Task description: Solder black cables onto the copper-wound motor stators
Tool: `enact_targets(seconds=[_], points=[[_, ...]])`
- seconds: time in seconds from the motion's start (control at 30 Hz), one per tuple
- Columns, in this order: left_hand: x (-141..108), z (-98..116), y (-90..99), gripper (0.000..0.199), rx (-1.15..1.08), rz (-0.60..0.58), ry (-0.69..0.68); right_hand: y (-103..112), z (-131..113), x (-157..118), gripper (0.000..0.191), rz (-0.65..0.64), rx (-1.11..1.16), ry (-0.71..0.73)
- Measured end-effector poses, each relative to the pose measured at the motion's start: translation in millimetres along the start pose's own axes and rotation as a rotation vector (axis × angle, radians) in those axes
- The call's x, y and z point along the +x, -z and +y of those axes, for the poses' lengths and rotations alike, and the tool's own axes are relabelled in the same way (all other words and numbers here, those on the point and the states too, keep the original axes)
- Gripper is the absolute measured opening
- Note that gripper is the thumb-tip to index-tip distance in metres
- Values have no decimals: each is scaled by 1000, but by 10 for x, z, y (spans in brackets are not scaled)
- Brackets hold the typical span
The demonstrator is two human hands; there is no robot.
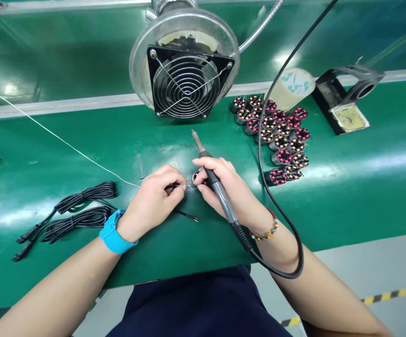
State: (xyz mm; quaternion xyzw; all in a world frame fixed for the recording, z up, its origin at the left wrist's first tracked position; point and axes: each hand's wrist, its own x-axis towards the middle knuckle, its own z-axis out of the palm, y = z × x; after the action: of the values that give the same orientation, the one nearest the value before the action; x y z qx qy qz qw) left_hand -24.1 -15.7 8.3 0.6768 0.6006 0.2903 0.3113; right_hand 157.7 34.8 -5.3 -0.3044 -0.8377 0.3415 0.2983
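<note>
In my right hand (224, 185) is a soldering iron (220, 192), its tip pointing up and away over the green bench. Under those same fingers sits a small round part with a dark rim (196, 177), mostly covered by my hand. My left hand (158, 194) pinches a black cable end close to that part; its tip shows at the fingertips. A thin white solder wire (83, 154) runs in from the left to my left hand. Below the hand, another black cable end (188, 216) with small coloured tips lies on the bench.
Coiled black cables (83, 210) lie left. A fume extractor fan (187, 86) stands ahead. Several round parts with red or copper-coloured rings (280, 140) are grouped right, beside a tape roll (292, 86) and an iron stand (329, 100) with a sponge. The iron's cord (262, 140) crosses the right side.
</note>
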Motion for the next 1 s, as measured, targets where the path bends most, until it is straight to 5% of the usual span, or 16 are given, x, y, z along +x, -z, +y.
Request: enact_targets(seconds=[0.37,0.8,1.0], points=[[22,-38,-17,14,-65,-7,65,-6,57,-2,42,-112,-120,113],[27,-18,-9,12,-85,22,105,-170,-37,22,40,124,2,-83],[21,11,-26,12,-79,11,92,73,-172,-30,36,241,116,-156]])
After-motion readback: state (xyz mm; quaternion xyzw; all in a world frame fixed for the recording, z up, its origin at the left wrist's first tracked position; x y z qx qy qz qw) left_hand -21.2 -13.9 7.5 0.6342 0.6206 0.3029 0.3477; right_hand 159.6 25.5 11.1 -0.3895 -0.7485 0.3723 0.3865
